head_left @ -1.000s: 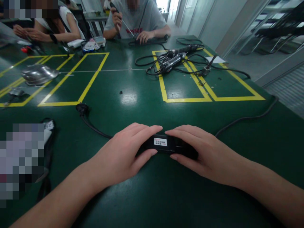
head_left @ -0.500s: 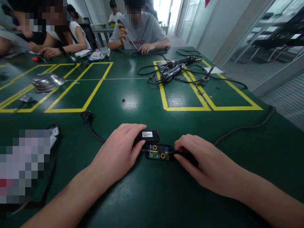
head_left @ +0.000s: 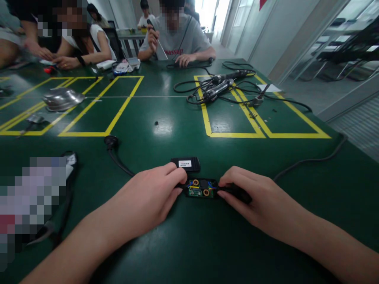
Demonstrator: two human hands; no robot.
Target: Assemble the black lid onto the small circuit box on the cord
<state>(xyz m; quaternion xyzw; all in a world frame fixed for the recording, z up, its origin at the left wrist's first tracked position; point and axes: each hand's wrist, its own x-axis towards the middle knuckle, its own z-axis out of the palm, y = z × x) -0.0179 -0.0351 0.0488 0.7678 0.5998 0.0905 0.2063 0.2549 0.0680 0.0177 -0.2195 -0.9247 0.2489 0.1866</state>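
In the head view, an opened black case with a green circuit board [head_left: 200, 190] lies on the table, showing copper-coloured coils and blue and yellow wires. My left hand [head_left: 155, 191] is closed on the black cable where it enters the case's left end; the fingers hide most of that spot. At the opposite end, my right hand [head_left: 251, 191] pinches the other black cable [head_left: 240, 193] by its thick sleeve. The ribbed black cover [head_left: 186, 164] with a white label lies loose just behind the case. A black plug [head_left: 111, 141] rests to the left, on a cord leading under my left hand.
Two dark screwdriver-like power tools [head_left: 218, 90] with tangled cords lie at the back right. A metal bowl-shaped part [head_left: 62, 99] stands back left. A pixelated item with a strap [head_left: 38, 189] lies at the left. Co-workers [head_left: 180, 39] sit across the green table [head_left: 166, 244].
My left hand has let go of the cover and moved down to the cable at the case's left end. My right hand stays on its cable. The view has shifted slightly.
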